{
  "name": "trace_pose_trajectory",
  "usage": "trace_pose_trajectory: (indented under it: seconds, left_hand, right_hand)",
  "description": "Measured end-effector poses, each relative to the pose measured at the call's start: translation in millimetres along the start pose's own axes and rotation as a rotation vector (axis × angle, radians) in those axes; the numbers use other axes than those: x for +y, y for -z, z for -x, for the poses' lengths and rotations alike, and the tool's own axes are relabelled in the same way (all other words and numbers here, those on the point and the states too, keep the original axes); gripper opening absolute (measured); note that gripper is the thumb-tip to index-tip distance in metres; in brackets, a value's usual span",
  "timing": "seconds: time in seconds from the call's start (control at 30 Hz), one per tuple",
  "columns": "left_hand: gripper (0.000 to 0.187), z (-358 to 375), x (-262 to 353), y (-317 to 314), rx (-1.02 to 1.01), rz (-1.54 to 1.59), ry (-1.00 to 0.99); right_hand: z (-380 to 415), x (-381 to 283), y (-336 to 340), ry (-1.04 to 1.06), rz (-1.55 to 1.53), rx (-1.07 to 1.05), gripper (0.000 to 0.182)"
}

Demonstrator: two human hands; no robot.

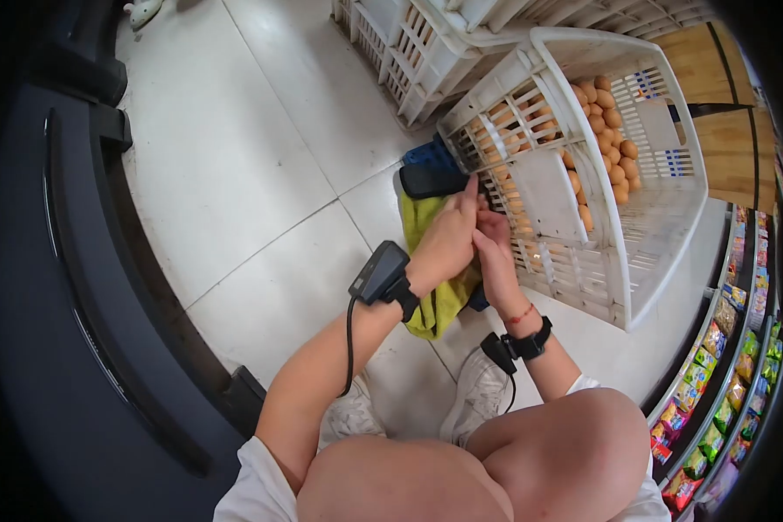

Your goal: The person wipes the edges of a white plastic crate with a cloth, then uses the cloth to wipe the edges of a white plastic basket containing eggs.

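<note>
A white plastic crate (548, 193) with brown eggs (613, 143) inside stands on the right. Both my hands are close together at its lower left side. My left hand (448, 235) has its index finger stretched toward the crate's slatted wall, and the other fingers are partly hidden. Beside it, touching or nearly touching, my right hand (494, 248) has bent fingers near the crate; what they hold, if anything, is hidden. A yellow-green cloth (444, 306) lies under my hands. Next to it are a black object (432, 180) and a blue piece (428, 155) by the crate's corner.
More white crates (413, 61) stand behind. Wooden boxes (722, 143) are at the upper right, with shelves of colourful packets (696, 378) below. A dark cabinet (78, 261) runs along the left. My shoes (477, 391) rest on the tiled floor (261, 165).
</note>
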State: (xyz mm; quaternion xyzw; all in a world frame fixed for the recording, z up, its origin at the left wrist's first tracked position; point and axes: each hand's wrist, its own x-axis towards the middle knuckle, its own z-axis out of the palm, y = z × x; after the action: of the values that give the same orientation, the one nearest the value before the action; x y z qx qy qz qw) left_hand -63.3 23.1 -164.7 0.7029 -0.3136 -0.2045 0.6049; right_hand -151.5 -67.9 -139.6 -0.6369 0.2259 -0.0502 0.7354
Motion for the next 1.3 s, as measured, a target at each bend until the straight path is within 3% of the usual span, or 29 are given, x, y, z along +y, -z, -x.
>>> trace_pose_trajectory:
  seconds: [0.07,0.13,0.2,0.3,0.4,0.53,0.63,0.7,0.93,1.0,1.07,1.2,1.3]
  left_hand:
    - [0.075,1.0,-5.5,0.7,-0.026,-0.037,0.087]
    - [0.076,1.7,0.7,7.6,-0.025,0.048,-0.013]
    - [0.077,5.2,7.2,5.7,-0.006,0.075,-0.048]
    - [0.077,2.4,3.0,0.2,0.045,0.032,-0.099]
    - [0.077,3.1,-4.5,0.5,-0.019,-0.098,0.018]
    - [0.079,4.9,7.2,0.6,-0.011,-0.015,-0.087]
    - [0.080,4.7,4.5,-2.1,0.012,0.014,-0.125]
    - [0.081,2.8,-0.4,-1.9,-0.021,-0.154,-0.065]
    - [0.083,3.7,10.5,0.6,-0.020,-0.004,-0.137]
    - [0.082,2.3,5.4,0.7,-0.014,-0.219,-0.151]
    - [0.081,1.5,0.3,4.6,-0.056,-0.234,-0.126]
    - [0.081,2.2,16.6,7.5,-0.066,-0.110,-0.160]
    - [0.081,4.0,15.7,6.0,-0.033,-0.200,-0.198]
  right_hand:
    - [-3.5,18.0,5.5,0.035,0.187,-0.052,0.036]
    - [1.4,-1.6,-5.0,-0.023,0.096,-0.048,0.035]
    - [7.4,-12.3,-9.5,0.135,0.066,-0.075,0.034]
    - [3.7,-2.4,-3.0,0.044,0.038,-0.055,0.033]
    - [-0.6,0.5,-2.4,-0.030,0.044,-0.038,0.032]
    - [9.1,-12.4,-6.0,0.080,-0.029,0.012,0.031]
    - [8.1,-8.0,1.4,0.009,-0.073,0.033,0.030]
    - [0.7,-0.9,7.3,-0.104,-0.040,0.041,0.029]
    - [10.8,-8.1,5.1,0.029,-0.174,0.063,0.032]
    - [5.0,-3.0,6.2,0.042,-0.156,0.080,0.033]
    - [1.2,5.1,10.0,-0.064,-0.136,0.054,0.033]
    - [9.6,-7.8,4.3,-0.042,-0.163,0.041,0.032]
    - [10.9,-9.3,1.6,0.011,-0.179,0.052,0.032]
